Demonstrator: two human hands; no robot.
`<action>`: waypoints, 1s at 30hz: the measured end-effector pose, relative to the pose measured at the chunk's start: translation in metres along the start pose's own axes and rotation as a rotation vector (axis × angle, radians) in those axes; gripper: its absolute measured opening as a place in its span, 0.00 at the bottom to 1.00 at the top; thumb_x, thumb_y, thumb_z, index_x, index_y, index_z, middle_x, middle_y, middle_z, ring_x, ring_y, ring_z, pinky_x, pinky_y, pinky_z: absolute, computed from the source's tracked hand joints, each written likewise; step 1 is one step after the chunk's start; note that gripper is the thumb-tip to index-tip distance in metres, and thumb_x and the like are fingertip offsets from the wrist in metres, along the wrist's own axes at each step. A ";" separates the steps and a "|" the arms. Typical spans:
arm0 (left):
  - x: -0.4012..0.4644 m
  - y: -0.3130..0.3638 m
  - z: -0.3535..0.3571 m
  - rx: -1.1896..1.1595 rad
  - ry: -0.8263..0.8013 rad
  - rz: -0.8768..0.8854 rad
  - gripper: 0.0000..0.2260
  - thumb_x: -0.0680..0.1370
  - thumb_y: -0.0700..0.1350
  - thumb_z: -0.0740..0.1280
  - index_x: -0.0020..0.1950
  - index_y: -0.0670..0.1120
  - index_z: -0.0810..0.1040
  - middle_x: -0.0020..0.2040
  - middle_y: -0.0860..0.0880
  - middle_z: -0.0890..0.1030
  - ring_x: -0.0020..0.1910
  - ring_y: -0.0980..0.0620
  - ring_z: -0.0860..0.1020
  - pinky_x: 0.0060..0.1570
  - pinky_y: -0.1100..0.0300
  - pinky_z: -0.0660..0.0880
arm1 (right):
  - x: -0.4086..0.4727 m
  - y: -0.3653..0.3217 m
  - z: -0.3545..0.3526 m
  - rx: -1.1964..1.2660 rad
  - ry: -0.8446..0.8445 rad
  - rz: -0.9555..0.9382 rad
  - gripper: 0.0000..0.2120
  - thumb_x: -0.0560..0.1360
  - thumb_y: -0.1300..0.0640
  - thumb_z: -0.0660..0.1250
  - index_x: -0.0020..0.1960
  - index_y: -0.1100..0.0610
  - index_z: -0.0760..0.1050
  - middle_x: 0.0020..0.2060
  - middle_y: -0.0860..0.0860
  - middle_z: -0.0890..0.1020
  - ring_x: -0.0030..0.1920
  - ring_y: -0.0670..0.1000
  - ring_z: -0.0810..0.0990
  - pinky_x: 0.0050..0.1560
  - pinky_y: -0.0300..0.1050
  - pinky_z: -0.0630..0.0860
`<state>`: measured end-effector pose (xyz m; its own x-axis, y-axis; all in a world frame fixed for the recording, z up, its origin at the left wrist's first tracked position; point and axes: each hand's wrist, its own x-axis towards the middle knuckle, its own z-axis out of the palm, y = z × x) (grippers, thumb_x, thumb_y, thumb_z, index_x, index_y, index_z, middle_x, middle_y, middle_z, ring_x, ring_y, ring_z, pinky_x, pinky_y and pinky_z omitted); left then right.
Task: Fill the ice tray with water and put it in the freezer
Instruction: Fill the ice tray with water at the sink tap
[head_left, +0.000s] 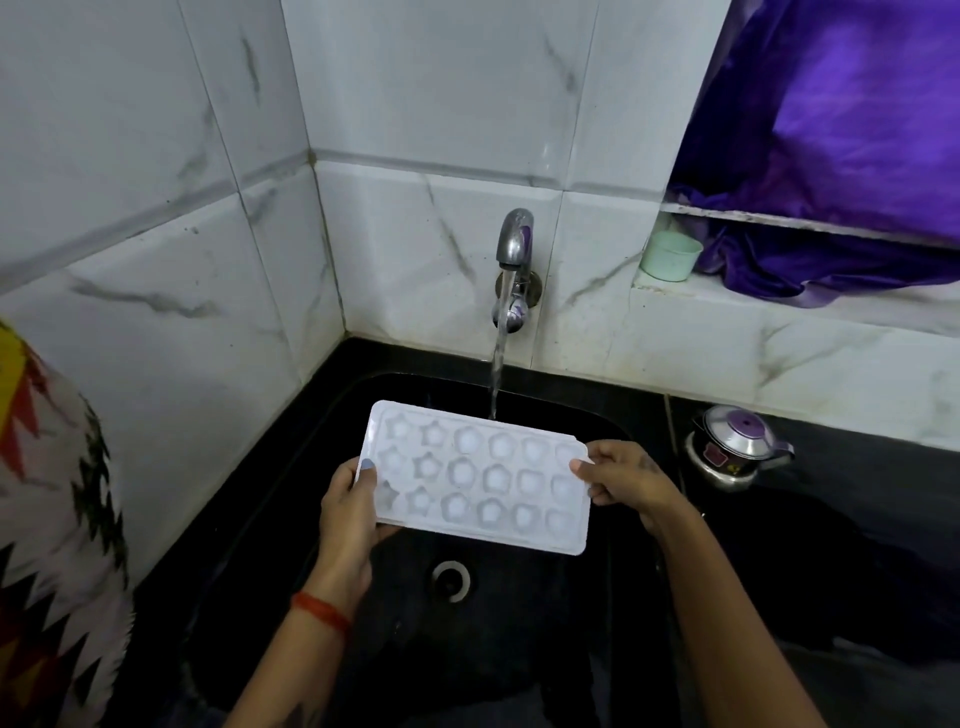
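A white ice tray (475, 475) with star and round moulds is held level over the black sink (602, 410). My left hand (348, 512) grips its left short edge, thumb on top. My right hand (626, 478) pinches its right edge. A metal tap (514, 244) on the tiled wall is running. Its stream of water (496, 374) falls just past the tray's far edge, behind it. Whether the moulds hold water I cannot tell.
The sink drain (451, 579) lies below the tray. A small steel kettle with a purple lid (735, 447) stands on the black counter at right. A pale green cup (669, 255) and purple cloth (852, 156) sit on the ledge. Patterned fabric (52, 519) hangs at left.
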<state>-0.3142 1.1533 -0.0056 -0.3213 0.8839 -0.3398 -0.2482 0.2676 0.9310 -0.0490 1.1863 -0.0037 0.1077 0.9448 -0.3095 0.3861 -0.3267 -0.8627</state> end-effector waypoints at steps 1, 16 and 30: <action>-0.002 0.001 0.001 -0.005 -0.024 -0.009 0.10 0.82 0.46 0.56 0.60 0.45 0.73 0.47 0.49 0.78 0.42 0.53 0.77 0.36 0.58 0.74 | -0.001 0.001 0.000 0.055 0.013 -0.010 0.08 0.74 0.60 0.68 0.52 0.60 0.78 0.38 0.52 0.79 0.35 0.47 0.78 0.35 0.37 0.76; 0.011 0.002 0.001 -0.300 -0.100 -0.220 0.11 0.81 0.35 0.53 0.50 0.37 0.75 0.46 0.42 0.79 0.43 0.47 0.78 0.39 0.55 0.74 | -0.010 0.008 0.008 0.678 0.154 -0.038 0.15 0.71 0.75 0.58 0.47 0.63 0.80 0.50 0.58 0.82 0.52 0.56 0.82 0.52 0.46 0.77; 0.040 -0.009 0.026 -0.004 -0.187 -0.180 0.19 0.81 0.32 0.53 0.69 0.45 0.70 0.60 0.42 0.77 0.48 0.46 0.79 0.39 0.52 0.77 | 0.001 0.017 -0.006 0.678 0.190 -0.029 0.15 0.74 0.72 0.61 0.55 0.59 0.77 0.48 0.54 0.82 0.48 0.50 0.81 0.43 0.36 0.80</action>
<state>-0.3010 1.1960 -0.0238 -0.0969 0.8777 -0.4692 -0.2898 0.4261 0.8570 -0.0371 1.1820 -0.0159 0.2881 0.9215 -0.2603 -0.2581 -0.1870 -0.9479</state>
